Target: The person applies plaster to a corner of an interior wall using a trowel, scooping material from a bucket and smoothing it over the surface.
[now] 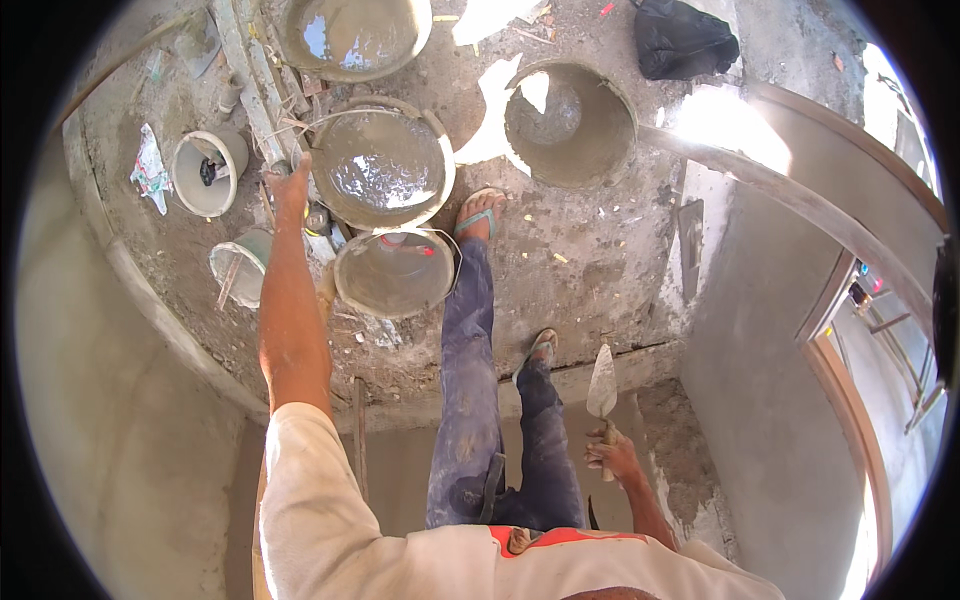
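My left arm reaches far forward, and my left hand (288, 182) is closed around a cement-smeared wooden beam (247, 85). Just right of that hand stands a round tub (440, 130) of grey, watery mix. Below the tub sits a grey bucket (345, 285) with a thin wire handle and something red inside. Down by my right side, my right hand (615, 458) grips the handle of a pointed trowel (602, 385). The trowel's blade points forward and carries grey smears.
Another wet tub (420, 45) stands farther ahead, and a wide grey basin (628, 120) lies to its right. Two small buckets, one whitish (240, 155) and one greenish (222, 262), stand at left. A long pole (790, 200) slants across the right, near a black bag (685, 42).
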A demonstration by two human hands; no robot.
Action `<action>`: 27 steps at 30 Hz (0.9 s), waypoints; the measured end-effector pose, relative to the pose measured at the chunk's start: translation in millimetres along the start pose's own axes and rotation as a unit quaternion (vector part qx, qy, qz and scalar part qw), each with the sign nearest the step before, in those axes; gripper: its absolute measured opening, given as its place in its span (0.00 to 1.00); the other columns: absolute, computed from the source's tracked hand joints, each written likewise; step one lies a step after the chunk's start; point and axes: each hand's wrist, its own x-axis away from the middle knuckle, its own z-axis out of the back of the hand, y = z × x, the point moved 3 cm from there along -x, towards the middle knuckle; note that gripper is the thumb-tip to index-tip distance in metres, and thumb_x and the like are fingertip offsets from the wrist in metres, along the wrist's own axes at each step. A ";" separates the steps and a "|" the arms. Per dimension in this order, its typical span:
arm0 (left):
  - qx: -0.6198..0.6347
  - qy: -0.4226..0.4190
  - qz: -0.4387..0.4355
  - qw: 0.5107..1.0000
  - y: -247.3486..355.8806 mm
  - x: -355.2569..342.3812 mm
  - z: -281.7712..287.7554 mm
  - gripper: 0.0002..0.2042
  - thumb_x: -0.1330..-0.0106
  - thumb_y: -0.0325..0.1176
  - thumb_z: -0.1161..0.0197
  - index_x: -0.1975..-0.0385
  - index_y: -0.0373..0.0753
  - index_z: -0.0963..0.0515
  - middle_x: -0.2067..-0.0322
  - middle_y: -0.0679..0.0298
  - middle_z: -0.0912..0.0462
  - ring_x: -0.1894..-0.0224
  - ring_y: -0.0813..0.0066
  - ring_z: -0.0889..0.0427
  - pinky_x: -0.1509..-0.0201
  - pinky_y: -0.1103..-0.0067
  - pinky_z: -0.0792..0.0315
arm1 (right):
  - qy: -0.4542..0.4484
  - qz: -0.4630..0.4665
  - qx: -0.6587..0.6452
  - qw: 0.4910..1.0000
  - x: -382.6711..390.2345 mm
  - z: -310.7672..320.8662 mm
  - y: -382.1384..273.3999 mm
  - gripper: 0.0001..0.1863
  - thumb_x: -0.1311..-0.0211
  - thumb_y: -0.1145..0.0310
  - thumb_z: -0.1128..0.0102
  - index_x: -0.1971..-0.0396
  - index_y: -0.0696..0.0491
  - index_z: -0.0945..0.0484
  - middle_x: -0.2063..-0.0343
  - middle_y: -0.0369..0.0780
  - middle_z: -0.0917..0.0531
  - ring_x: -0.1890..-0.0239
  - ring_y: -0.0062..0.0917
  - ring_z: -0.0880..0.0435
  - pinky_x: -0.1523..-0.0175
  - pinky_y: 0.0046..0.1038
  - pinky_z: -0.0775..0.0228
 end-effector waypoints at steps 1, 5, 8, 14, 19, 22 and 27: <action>-0.006 0.005 0.010 1.000 -4.5 -28.5 21.5 0.52 0.38 0.58 0.27 0.28 0.19 0.42 0.31 0.34 0.33 0.26 0.45 0.34 0.23 0.65 0.39 | -0.011 0.002 -0.006 1.000 -4.8 -2.2 -3.4 0.21 0.35 0.76 0.34 0.43 0.58 0.24 0.67 0.39 0.13 0.68 0.25 0.11 0.65 0.29 0.16; -0.019 -0.137 0.050 0.989 30.9 -0.5 0.7 0.41 0.38 0.58 0.28 0.36 0.26 0.25 0.42 0.36 0.19 0.34 0.44 0.23 0.29 0.61 0.33 | 0.054 -0.010 -0.025 0.998 19.0 9.0 -8.0 0.20 0.35 0.76 0.34 0.44 0.59 0.24 0.68 0.39 0.14 0.70 0.24 0.12 0.65 0.28 0.16; -0.153 -0.017 -0.169 0.973 35.7 56.7 12.4 0.37 0.39 0.62 0.29 0.45 0.29 0.17 0.56 0.36 0.13 0.51 0.45 0.12 0.47 0.61 0.21 | 0.041 0.013 -0.020 0.999 21.2 4.5 -18.1 0.19 0.36 0.77 0.35 0.45 0.60 0.24 0.69 0.39 0.15 0.71 0.24 0.13 0.66 0.27 0.17; -0.180 -0.335 -0.201 0.903 60.1 180.4 47.6 0.28 0.39 0.56 0.26 0.55 0.33 0.15 0.60 0.47 0.12 0.58 0.53 0.13 0.51 0.63 0.22 | -0.005 0.085 -0.059 0.995 40.8 -25.5 -18.7 0.19 0.36 0.76 0.35 0.46 0.60 0.24 0.70 0.39 0.16 0.73 0.24 0.14 0.69 0.28 0.18; -0.206 -0.304 -0.214 0.905 154.2 210.3 12.1 0.32 0.44 0.59 0.26 0.53 0.34 0.15 0.58 0.44 0.12 0.52 0.47 0.13 0.45 0.60 0.22 | 0.025 0.183 -0.130 0.974 57.1 -5.0 13.0 0.20 0.38 0.75 0.33 0.47 0.61 0.23 0.70 0.39 0.16 0.72 0.22 0.15 0.68 0.27 0.19; -0.200 -0.302 -0.252 0.897 148.3 237.6 1.6 0.28 0.42 0.57 0.22 0.65 0.32 0.18 0.70 0.50 0.13 0.65 0.55 0.16 0.59 0.66 0.24 | 0.049 0.192 -0.144 0.969 83.3 27.9 42.8 0.20 0.41 0.77 0.33 0.48 0.61 0.22 0.70 0.38 0.16 0.72 0.19 0.18 0.68 0.24 0.25; -0.186 -0.355 -0.140 0.906 168.2 326.0 13.9 0.29 0.31 0.48 0.28 0.51 0.21 0.21 0.59 0.49 0.15 0.61 0.61 0.20 0.54 0.66 0.25 | 0.124 0.162 -0.210 0.956 99.6 65.9 171.7 0.15 0.38 0.74 0.32 0.50 0.54 0.17 0.68 0.36 0.16 0.68 0.20 0.18 0.64 0.25 0.22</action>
